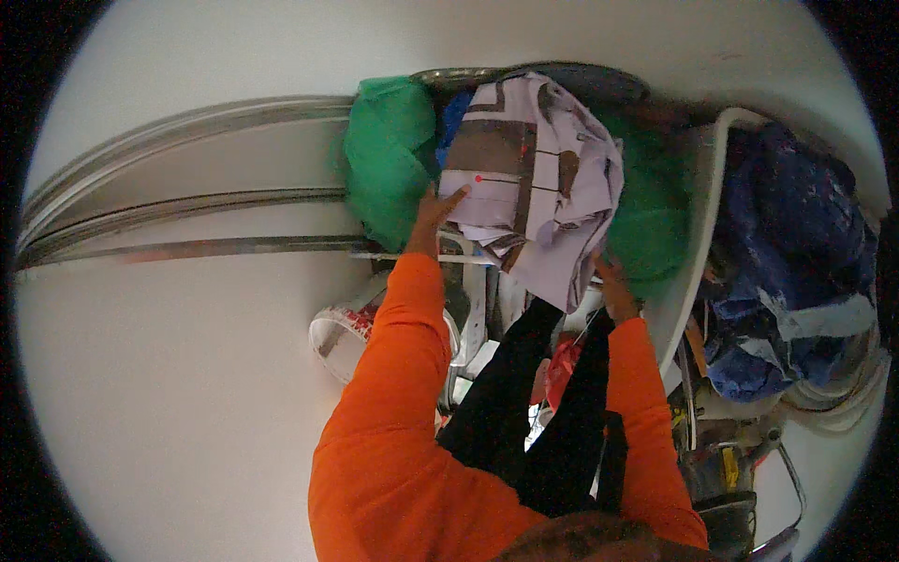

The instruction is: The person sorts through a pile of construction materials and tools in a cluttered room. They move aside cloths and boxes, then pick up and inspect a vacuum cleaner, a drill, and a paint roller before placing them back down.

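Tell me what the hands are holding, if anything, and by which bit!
A pale patterned cloth: the left hand holds its left edge, thumb in front. The right hand is at the cloth's lower right edge; its grip is unclear.

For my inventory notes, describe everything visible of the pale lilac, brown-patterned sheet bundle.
The pale lilac, brown-patterned sheet bundle bears brown blocks, dark lines and a red dot; cloth or plastic, I cannot tell. It is loosely folded, flatter at left, creased and gathered at right, one corner pointing down. Green, sheet-like material shows on either side. The bare left hand grips its left edge, thumb on top; the bare right hand is at its lower right edge, grip partly hidden.
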Demonstrator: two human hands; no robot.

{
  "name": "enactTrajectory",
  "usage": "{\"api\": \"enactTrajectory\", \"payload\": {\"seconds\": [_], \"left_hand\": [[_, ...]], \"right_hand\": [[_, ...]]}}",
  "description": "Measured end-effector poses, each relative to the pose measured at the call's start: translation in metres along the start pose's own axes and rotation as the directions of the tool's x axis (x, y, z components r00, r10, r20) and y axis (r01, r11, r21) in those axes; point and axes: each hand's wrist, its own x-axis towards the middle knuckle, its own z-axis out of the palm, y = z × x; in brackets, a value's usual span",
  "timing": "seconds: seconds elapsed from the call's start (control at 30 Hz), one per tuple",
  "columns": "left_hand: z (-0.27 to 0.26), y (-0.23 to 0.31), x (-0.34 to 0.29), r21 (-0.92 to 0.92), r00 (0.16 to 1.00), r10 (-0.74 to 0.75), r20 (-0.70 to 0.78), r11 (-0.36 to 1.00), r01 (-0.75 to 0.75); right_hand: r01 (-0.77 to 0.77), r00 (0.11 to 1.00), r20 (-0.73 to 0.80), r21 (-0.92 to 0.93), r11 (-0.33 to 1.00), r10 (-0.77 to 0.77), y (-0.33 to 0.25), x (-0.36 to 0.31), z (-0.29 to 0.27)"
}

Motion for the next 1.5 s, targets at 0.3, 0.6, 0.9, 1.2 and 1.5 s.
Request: {"api": "enactTrajectory", "payload": {"seconds": [0.3,0.6,0.9,1.2,1.5], "left_hand": [[-0.028,0.061,-0.052,-0.223,0.828,-0.17,0.535,0.917,0.332],[-0.101,0.079,-0.221,-0.394,0.901,0.17,0.4,0.919,0.001],[0.019,0.285,-0.286,-0.384,0.609,0.528,0.592,0.849,-0.362],[0.312,0.386,-0.195,0.359,0.814,0.519,0.261,0.731,-0.581],[0.312,0.39,-0.265,0.415,0.633,0.772,0.058,0.558,-0.718]], "right_hand": [[-0.01,0.99,-0.138,-0.159,0.987,-0.012,-0.02,0.054,0.023],[0.303,0.913,-0.279,-0.027,0.952,-0.299,-0.009,-0.124,0.017],[0.611,0.393,-0.72,-0.261,0.747,-0.573,-0.101,-0.315,-0.13],[0.289,0.229,-0.804,-0.483,0.827,-0.549,-0.09,-0.342,-0.14],[0.253,-0.284,-0.909,-0.378,0.891,-0.305,0.055,-0.661,-0.131]]}}
